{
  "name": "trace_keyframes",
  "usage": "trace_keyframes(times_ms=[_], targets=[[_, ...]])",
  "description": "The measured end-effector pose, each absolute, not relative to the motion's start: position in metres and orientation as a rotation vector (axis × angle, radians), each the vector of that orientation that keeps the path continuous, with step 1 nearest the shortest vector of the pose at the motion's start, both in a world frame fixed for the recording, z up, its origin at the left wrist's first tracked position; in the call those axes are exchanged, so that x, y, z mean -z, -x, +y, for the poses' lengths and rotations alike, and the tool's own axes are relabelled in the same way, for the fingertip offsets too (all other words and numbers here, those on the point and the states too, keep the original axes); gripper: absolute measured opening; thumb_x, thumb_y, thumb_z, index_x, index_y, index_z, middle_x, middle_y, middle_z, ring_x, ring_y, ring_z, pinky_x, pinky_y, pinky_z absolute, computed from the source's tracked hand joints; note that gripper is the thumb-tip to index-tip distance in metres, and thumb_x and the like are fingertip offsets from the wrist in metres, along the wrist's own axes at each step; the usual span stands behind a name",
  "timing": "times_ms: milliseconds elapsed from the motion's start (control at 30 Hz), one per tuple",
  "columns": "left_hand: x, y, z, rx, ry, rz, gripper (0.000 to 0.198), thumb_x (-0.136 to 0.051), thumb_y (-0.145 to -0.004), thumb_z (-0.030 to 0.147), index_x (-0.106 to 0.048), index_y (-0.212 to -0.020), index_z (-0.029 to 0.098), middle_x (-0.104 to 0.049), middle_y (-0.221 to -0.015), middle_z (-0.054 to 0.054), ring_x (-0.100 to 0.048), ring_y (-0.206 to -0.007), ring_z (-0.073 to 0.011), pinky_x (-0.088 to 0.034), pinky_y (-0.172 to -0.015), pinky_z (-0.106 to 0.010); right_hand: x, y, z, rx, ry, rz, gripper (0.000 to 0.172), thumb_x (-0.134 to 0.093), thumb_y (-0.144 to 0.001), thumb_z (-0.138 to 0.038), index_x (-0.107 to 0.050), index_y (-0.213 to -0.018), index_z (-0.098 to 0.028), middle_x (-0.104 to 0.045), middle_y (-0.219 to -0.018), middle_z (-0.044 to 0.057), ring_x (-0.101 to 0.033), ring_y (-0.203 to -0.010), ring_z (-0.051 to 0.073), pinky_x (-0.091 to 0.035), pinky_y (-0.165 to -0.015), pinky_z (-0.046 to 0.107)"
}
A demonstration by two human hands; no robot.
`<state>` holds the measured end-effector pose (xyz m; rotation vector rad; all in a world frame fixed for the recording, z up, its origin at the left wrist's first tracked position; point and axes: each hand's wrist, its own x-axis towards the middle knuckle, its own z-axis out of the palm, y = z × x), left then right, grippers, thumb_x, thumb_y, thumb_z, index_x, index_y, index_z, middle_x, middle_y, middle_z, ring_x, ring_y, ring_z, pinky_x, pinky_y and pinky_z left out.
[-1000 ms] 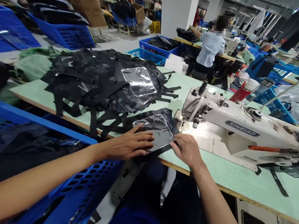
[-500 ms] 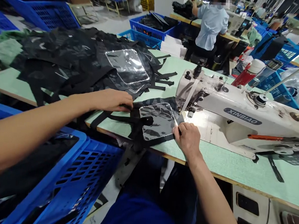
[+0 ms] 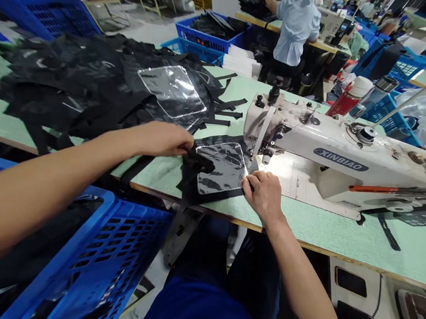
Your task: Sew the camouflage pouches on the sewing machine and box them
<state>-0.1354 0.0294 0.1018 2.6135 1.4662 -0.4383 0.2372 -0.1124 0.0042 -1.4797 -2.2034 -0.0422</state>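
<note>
Your left hand moved from clear window to left edge of black cloth, pinching it; right hand pinches right edge. Cloth lies on tabletop beside sewing machine; loose strap could get stitched in if folded under.

Single view, head-worn; faces forward and down from above; tabletop close below, co-worker well beyond.
</note>
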Motion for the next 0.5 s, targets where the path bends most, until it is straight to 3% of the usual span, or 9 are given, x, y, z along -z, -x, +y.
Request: trace_keyframes(times_ms=[67,133,200,267,300,367,433,500], targets=[[-0.113,0.117,0.037,0.214,-2.743,1.697,0.025,-0.065,-0.12,0.032,-0.084,-0.126,0.017,-0.085,-0.125,-0.008,-0.079,-0.105,-0.0268,-0.067,-0.107,-0.042,-0.007,-0.238,-0.114,-0.017,1.397,-2.279,0.035,-0.063,-0.129,-0.037,-0.092,-0.115,-0.024,-0.085,-0.116,0.01,-0.068,-0.1,0.027,-0.051,-0.093,0.044],[-0.117,0.097,0.044,-0.038,-2.781,1.768,0.042,-0.049,-0.124,0.028,-0.077,-0.152,0.014,-0.079,-0.153,-0.016,-0.081,-0.126,-0.0347,-0.067,-0.114,-0.051,-0.009,-0.237,-0.122,-0.057,1.317,-2.349,0.03,-0.068,-0.127,-0.039,-0.092,-0.129,-0.021,-0.085,-0.124,0.012,-0.071,-0.105,0.028,-0.056,-0.095,0.045],[-0.112,0.082,0.048,-0.185,-2.753,1.713,0.06,-0.044,-0.121,0.023,-0.06,-0.178,0.015,-0.059,-0.185,-0.021,-0.073,-0.154,-0.0423,-0.066,-0.122,-0.057,-0.009,-0.235,-0.135,-0.063,1.302,-2.368,0.031,-0.071,-0.126,-0.04,-0.091,-0.137,-0.019,-0.085,-0.13,0.015,-0.073,-0.11,0.03,-0.059,-0.097,0.046],[-0.095,0.077,0.045,-0.26,-2.707,1.647,0.072,-0.046,-0.117,0.024,-0.046,-0.189,0.014,-0.04,-0.2,-0.02,-0.056,-0.175,-0.0445,-0.06,-0.134,-0.06,-0.007,-0.229,-0.154,-0.055,1.342,-2.335,0.031,-0.071,-0.126,-0.04,-0.089,-0.141,-0.019,-0.084,-0.131,0.016,-0.074,-0.113,0.032,-0.061,-0.1,0.048],[-0.084,0.08,0.04,-0.298,-2.682,1.637,0.073,-0.046,-0.117,0.028,-0.046,-0.188,0.011,-0.038,-0.201,-0.021,-0.05,-0.18,-0.0435,-0.055,-0.14,-0.06,-0.006,-0.226,-0.164,-0.055,1.366,-2.312,0.031,-0.071,-0.126,-0.039,-0.089,-0.142,-0.02,-0.084,-0.131,0.016,-0.074,-0.114,0.032,-0.062,-0.1,0.049],[-0.059,0.093,0.022,-0.357,-2.637,1.639,0.068,-0.041,-0.12,0.039,-0.056,-0.178,0.008,-0.051,-0.193,-0.023,-0.052,-0.179,-0.0407,-0.046,-0.148,-0.057,-0.002,-0.218,-0.18,-0.063,1.397,-2.268,0.03,-0.07,-0.126,-0.038,-0.087,-0.144,-0.02,-0.085,-0.133,0.016,-0.075,-0.115,0.032,-0.063,-0.101,0.05],[-0.035,0.113,-0.002,-0.417,-2.563,1.599,0.066,-0.038,-0.121,0.055,-0.063,-0.169,0.017,-0.068,-0.18,-0.017,-0.064,-0.169,-0.036,-0.048,-0.148,-0.052,0.001,-0.209,-0.188,-0.084,1.398,-2.241,0.032,-0.071,-0.126,-0.038,-0.086,-0.146,-0.019,-0.085,-0.135,0.016,-0.076,-0.115,0.032,-0.064,-0.102,0.05],[-0.02,0.127,-0.023,-0.387,-2.562,1.529,0.067,-0.039,-0.118,0.064,-0.063,-0.17,0.028,-0.07,-0.179,-0.01,-0.066,-0.168,-0.0348,-0.05,-0.146,-0.05,0.001,-0.201,-0.189,-0.121,1.399,-2.229,0.034,-0.072,-0.126,-0.041,-0.086,-0.146,-0.018,-0.086,-0.136,0.016,-0.079,-0.118,0.032,-0.066,-0.104,0.049]])
